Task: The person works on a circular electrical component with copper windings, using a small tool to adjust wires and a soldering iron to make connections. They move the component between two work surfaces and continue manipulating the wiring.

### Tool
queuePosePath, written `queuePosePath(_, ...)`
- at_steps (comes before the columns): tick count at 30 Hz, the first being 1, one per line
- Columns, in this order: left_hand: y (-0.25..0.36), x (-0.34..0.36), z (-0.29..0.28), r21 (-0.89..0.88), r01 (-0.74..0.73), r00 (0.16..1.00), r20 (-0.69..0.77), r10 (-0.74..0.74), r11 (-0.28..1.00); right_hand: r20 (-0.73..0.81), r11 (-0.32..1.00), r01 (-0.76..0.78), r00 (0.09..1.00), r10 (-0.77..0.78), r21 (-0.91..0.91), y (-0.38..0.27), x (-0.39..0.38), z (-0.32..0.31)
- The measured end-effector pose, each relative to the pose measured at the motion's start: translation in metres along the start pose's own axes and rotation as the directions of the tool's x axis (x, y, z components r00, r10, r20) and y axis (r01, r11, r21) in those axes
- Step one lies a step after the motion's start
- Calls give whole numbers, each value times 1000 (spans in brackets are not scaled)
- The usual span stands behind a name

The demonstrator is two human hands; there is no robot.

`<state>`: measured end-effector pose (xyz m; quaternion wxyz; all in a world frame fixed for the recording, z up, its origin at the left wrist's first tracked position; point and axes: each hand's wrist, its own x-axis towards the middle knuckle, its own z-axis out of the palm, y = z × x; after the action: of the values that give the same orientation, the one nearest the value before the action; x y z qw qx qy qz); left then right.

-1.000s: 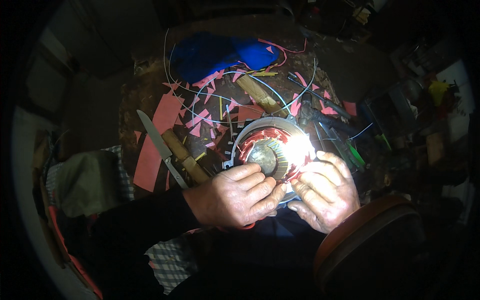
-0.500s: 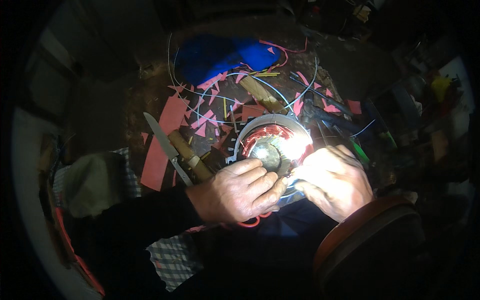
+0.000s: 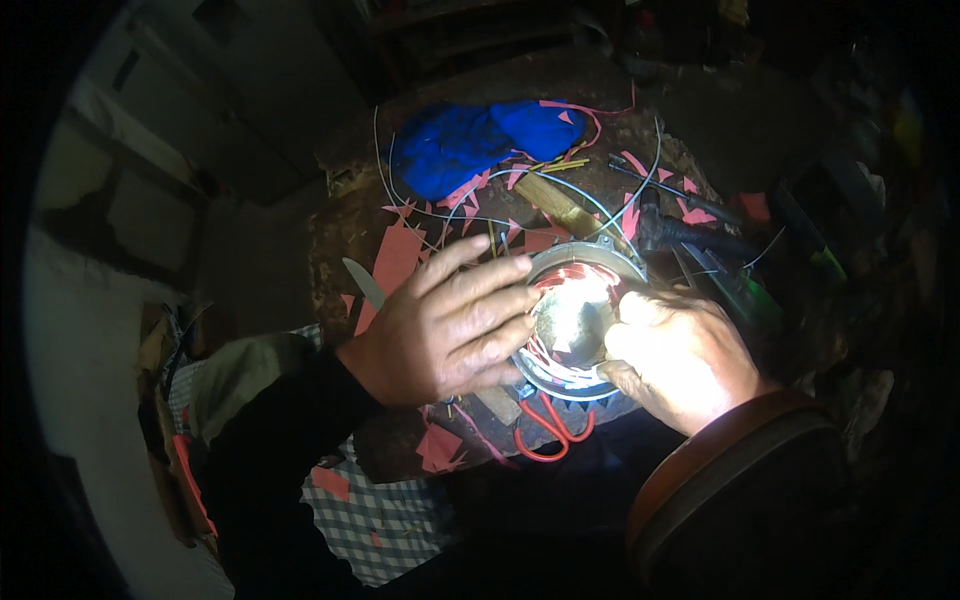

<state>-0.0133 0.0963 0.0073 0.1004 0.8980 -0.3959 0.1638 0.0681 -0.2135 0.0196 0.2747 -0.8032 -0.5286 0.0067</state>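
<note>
A round metal motor housing [image 3: 572, 252] with reddish copper windings [image 3: 580, 272] inside sits in front of me, partly washed out by bright light. Pale wires curve along its near inner edge. My left hand [image 3: 455, 320] is open at its left side, fingers spread and slightly blurred, fingertips close to the rim. At the right side my right hand [image 3: 680, 355] is closed, thumb against bent fingers; glare hides what it pinches. Red-handled scissors [image 3: 541, 458] poke out below the housing. A knife blade [image 3: 363, 283] shows behind my left hand, which covers the rest of it.
A blue cloth [image 3: 440, 150] lies at the back. Red paper [image 3: 398, 255] and scraps litter the worktable around a wooden piece [image 3: 548, 205] and long pale wires. A dark hammer-like tool [image 3: 690, 237] lies right. Checked cloth [image 3: 395, 520] hangs at the near left.
My left hand has come off the housing's near edge, moved left and spread its fingers, uncovering the scissors' handles and near wires. My right hand stays closed at the right. The view has shifted.
</note>
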Motion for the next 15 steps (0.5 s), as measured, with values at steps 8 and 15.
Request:
queuePosePath(8, -35, 57, -12, -367, 21, 948, 303, 98, 930, -97, 999, 41, 994, -42, -7, -8, 6, 4)
queuePosePath(15, -45, 75, -5, -408, -21, 929, 329, 169, 913, -47, 997, -79, 996, 78, -22, -10, 1, 14)
